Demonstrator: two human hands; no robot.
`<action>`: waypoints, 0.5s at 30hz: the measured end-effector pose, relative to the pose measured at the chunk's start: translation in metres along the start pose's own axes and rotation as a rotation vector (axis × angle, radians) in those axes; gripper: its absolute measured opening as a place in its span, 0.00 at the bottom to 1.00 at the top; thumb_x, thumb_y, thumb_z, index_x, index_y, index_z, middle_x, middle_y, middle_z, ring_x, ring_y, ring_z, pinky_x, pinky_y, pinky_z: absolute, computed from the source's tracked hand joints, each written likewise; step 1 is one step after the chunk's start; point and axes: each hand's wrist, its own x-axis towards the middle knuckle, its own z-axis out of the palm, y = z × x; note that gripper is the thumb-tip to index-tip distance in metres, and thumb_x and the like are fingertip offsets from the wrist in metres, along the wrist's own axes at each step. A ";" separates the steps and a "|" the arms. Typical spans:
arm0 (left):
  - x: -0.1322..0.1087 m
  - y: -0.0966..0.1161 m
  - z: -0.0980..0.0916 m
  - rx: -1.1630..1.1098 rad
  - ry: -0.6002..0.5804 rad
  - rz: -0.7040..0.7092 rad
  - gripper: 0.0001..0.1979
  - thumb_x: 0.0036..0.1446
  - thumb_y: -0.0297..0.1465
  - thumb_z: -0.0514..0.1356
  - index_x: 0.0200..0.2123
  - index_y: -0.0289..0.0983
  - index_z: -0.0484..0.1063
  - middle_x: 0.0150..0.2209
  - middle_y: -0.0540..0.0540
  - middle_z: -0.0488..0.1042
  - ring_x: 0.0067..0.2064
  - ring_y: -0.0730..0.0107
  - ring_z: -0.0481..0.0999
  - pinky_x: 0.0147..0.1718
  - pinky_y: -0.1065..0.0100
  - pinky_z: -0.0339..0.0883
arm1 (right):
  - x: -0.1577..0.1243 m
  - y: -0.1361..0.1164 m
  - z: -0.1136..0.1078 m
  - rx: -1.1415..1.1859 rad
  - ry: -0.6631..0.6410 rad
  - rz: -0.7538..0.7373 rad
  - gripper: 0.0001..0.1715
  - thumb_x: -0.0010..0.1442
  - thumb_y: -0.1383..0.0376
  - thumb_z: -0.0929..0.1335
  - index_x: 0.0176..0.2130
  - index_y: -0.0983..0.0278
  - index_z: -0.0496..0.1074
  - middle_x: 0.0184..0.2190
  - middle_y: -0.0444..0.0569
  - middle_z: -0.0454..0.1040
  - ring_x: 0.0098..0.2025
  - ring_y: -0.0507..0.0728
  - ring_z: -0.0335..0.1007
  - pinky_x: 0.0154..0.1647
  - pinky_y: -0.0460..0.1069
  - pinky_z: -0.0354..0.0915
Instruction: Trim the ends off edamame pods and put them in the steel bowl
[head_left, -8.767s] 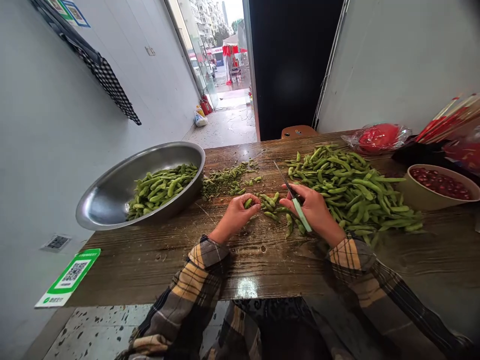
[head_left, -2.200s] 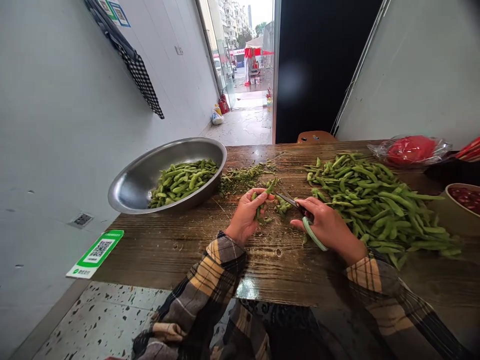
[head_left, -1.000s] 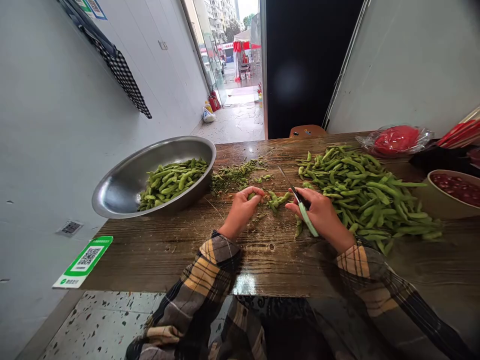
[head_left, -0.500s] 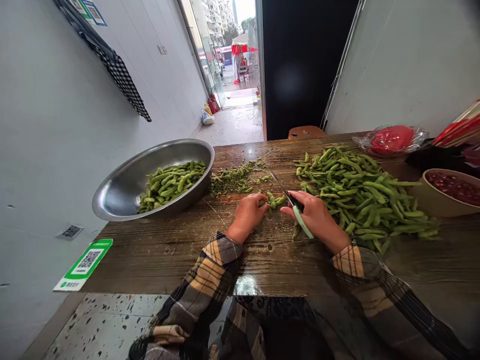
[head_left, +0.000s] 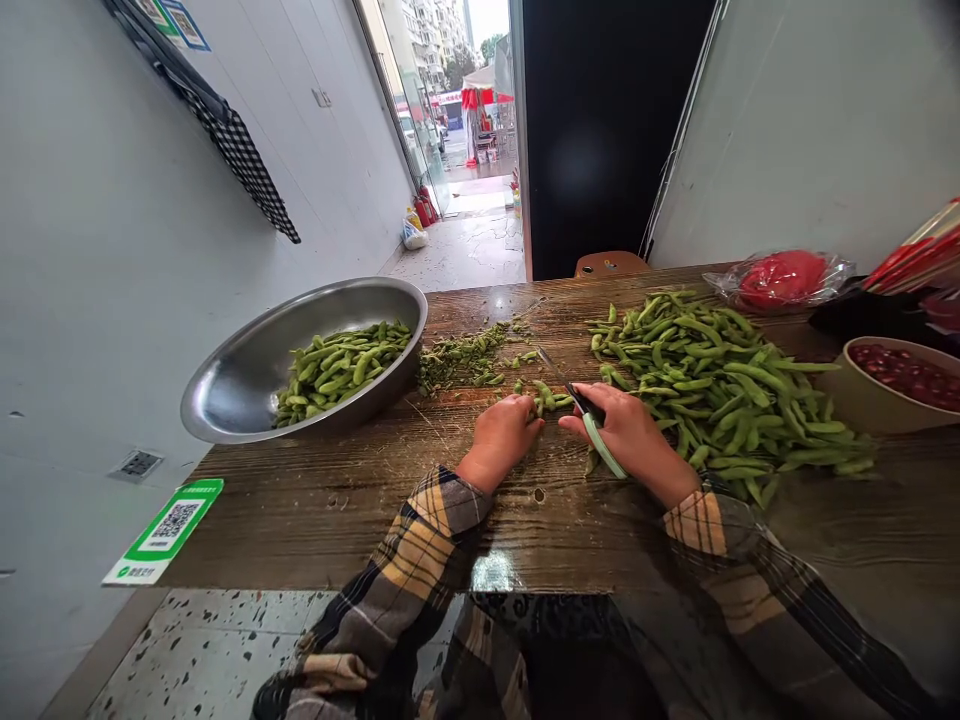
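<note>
My right hand (head_left: pixel 631 428) is closed around scissors (head_left: pixel 601 446) with a light green handle, their blades angled away to the upper left. Beside it, my left hand (head_left: pixel 504 440) is closed, fingers pinched at the end of a green edamame pod (head_left: pixel 538 404) that they mostly hide. A few more edamame pods (head_left: pixel 553 398) lie just past the fingertips, near the blades. On the right spreads a large pile of edamame (head_left: pixel 720 385). To the left, a wide metal bowl (head_left: pixel 225 385) stands tilted with edamame (head_left: pixel 341 365) inside.
Green trimmings (head_left: pixel 472 358) are heaped on the wooden table (head_left: pixel 360 510) beside the bowl. At right stand a tub of dark red pieces (head_left: pixel 885 400) and a red item in clear plastic (head_left: pixel 784 278). A QR-code card (head_left: pixel 166 530) sits at the table's left edge.
My left hand has shifted slightly right and toward me, its fingers curling in more. My right hand and the scissors have barely moved.
</note>
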 end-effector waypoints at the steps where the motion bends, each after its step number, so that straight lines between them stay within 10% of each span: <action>1: 0.001 -0.002 0.001 -0.040 0.018 0.008 0.06 0.55 0.33 0.59 0.34 0.38 0.74 0.39 0.42 0.76 0.39 0.62 0.74 0.34 0.67 0.61 | 0.000 0.000 0.000 0.002 0.001 -0.004 0.21 0.59 0.56 0.68 0.48 0.66 0.72 0.40 0.56 0.77 0.42 0.63 0.74 0.44 0.56 0.68; 15: -0.004 -0.019 -0.018 -1.171 0.073 -0.104 0.15 0.51 0.41 0.62 0.33 0.35 0.70 0.19 0.56 0.58 0.19 0.81 0.52 0.18 0.74 0.44 | -0.001 -0.004 -0.007 0.044 -0.096 0.057 0.31 0.55 0.52 0.71 0.54 0.64 0.69 0.43 0.54 0.74 0.42 0.62 0.74 0.44 0.56 0.69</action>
